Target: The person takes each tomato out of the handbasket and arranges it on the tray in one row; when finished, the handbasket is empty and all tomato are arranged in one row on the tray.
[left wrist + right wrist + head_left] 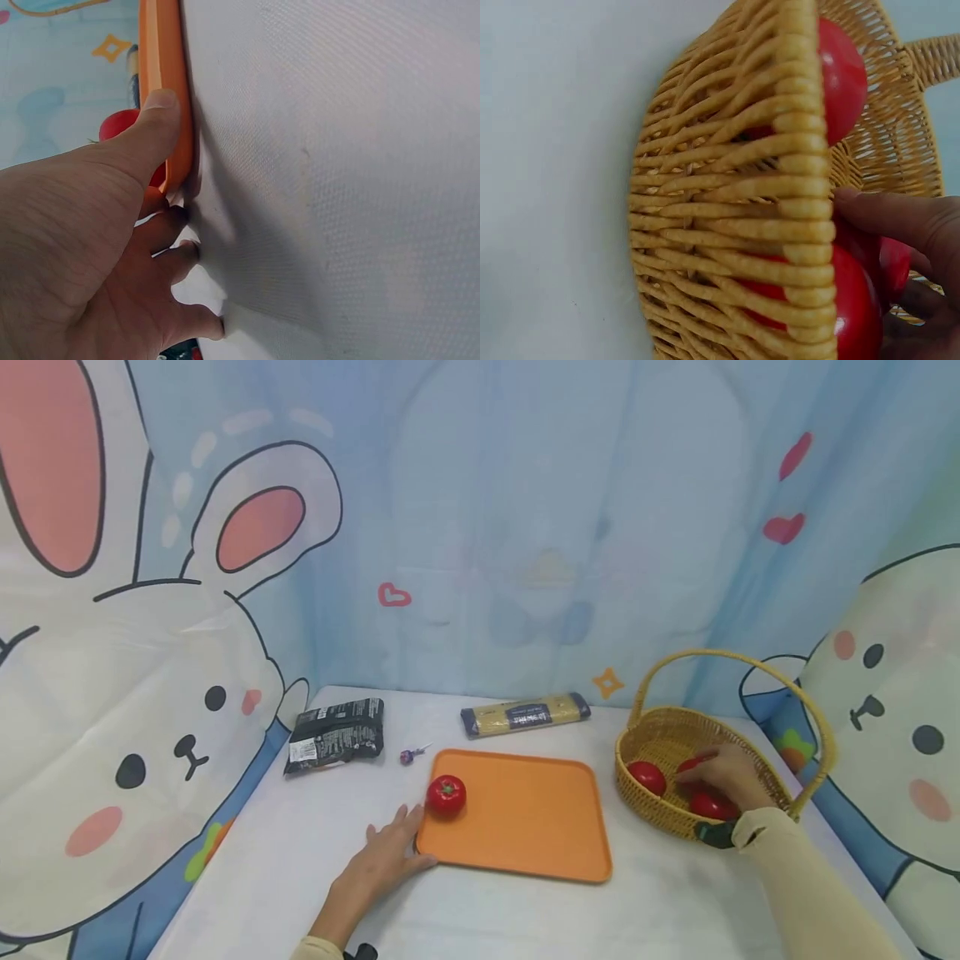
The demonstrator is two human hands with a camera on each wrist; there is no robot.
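Nearest, at the lower left of the frame, the left hand [382, 860] lies spread, fingers extended, touching the near left corner of an orange tray [525, 810]. On that tray's left side sits a tomato [446, 797]. At right, the right hand [733, 774] reaches into a wicker basket [651, 810], thumb and fingers gripping a round red item [688, 765] between two red pieces [712, 806]. Behind the tray, left to centre, lie a black packet [335, 735], a lollipop [407, 757] and a yellow packet [527, 715].
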